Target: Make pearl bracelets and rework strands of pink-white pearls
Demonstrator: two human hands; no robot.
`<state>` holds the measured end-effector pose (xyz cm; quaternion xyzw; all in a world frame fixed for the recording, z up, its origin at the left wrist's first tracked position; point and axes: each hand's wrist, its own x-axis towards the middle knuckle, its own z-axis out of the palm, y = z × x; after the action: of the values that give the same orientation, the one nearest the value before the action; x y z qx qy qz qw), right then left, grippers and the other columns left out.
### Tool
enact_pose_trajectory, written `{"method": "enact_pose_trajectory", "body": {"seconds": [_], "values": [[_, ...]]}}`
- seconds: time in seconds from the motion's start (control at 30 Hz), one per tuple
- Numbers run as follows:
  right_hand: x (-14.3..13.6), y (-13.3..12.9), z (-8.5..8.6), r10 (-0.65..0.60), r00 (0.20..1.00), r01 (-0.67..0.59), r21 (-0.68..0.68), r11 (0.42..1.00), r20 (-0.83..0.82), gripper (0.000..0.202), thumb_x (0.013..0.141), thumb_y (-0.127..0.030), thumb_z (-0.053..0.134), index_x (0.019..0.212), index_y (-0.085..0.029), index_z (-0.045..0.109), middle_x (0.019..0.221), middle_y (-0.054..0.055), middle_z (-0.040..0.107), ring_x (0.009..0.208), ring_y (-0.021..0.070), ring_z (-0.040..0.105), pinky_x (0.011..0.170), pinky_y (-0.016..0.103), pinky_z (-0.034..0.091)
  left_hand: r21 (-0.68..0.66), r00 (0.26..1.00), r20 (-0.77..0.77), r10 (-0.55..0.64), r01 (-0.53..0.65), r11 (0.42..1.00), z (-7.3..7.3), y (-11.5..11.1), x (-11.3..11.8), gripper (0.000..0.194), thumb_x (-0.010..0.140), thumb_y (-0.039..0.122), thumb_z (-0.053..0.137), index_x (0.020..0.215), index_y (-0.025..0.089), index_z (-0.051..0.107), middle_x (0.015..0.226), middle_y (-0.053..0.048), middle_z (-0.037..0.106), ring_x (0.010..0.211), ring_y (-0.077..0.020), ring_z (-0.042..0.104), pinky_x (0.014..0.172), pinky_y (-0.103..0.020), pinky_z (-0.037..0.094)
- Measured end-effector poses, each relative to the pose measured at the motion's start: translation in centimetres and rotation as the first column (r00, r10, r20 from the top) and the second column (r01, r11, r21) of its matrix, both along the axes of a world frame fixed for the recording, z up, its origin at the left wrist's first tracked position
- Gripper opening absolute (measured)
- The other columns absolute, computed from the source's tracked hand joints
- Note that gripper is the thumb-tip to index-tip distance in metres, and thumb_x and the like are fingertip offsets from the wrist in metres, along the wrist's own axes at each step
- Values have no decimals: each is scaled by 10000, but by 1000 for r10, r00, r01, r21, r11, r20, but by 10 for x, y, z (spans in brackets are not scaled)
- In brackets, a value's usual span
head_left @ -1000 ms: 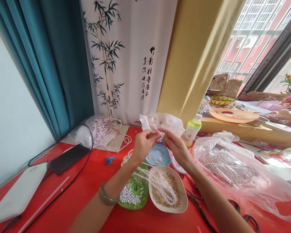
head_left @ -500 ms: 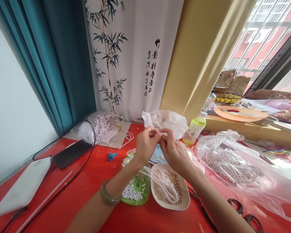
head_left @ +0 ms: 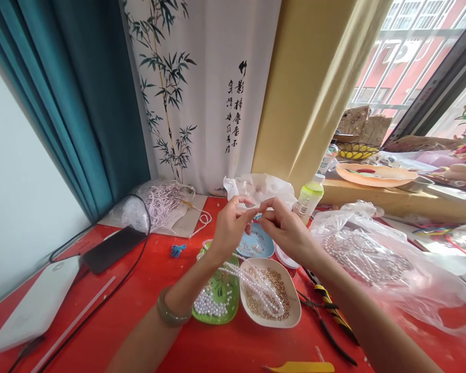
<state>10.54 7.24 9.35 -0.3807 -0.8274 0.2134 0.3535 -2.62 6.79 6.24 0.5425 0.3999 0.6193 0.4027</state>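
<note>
I'm steadying the left hand [head_left: 230, 228] and right hand [head_left: 287, 228], fingertips nearly meeting, any grip too small to tell, while the pearl strand [head_left: 255, 284] is crossing the cream dish [head_left: 296, 314], well off the tabletop's [head_left: 132, 298] far edge.

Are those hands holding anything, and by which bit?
I can't tell: the left hand and right hand are close together, but anything between them is too small to make out, let alone where it's gripped.
</note>
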Motion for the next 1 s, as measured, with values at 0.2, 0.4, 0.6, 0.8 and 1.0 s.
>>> {"method": "enact_pose_trajectory", "body": {"seconds": [0.2, 0.4, 0.6, 0.8, 1.0], "values": [[19, 9, -4, -152, 942, 46, 332, 942, 299, 135, 859, -234, 372, 932, -179, 472, 640, 8, 585, 532, 105, 462, 476, 237, 261, -180, 976, 134, -173, 195, 964, 1, 7, -9, 297, 617, 397, 688, 666, 123, 584, 541, -4, 580, 392, -29, 291, 399, -193, 187], [28, 12, -9, -278, 859, -48, 608, 793, 431, 198, 814, -102, 360, 803, -171, 545, 623, 31, 546, 556, 109, 417, 459, 255, 181, -280, 950, 143, -278, 308, 909, -3, 7, -11, 268, 582, 352, 721, 684, 118, 639, 632, -44, 645, 394, -18, 261, 399, -201, 172], [30, 15, -1, -301, 869, -51, 678, 734, 392, 264, 830, -110, 340, 711, -187, 563, 548, 19, 470, 525, 118, 340, 463, 279, 174, -250, 963, 163, -216, 252, 935, -2, 3, -2, 209, 575, 291, 729, 689, 132, 658, 654, -43, 659, 426, -30, 352, 414, -195, 199], [29, 1, -8, -398, 897, 67, 830, 554, 194, 129, 843, -209, 469, 920, -209, 572, 832, 56, 615, 833, 184, 489, 718, 323, 345, -177, 963, 252, -94, 142, 974, -7, 7, 4, 172, 560, 254, 728, 656, 132, 653, 596, -28, 633, 454, -47, 412, 417, -185, 242], [12, -17, -31, -338, 941, 234, 658, 716, 33, 103, 836, -257, 502, 884, -184, 556, 797, 44, 606, 706, 143, 533, 627, 274, 392, -124, 951, 306, -35, 76, 989, -8, 5, 9, 154, 547, 243, 729, 620, 136, 647, 521, 18, 566, 396, -26, 351, 394, -180, 269]]}}
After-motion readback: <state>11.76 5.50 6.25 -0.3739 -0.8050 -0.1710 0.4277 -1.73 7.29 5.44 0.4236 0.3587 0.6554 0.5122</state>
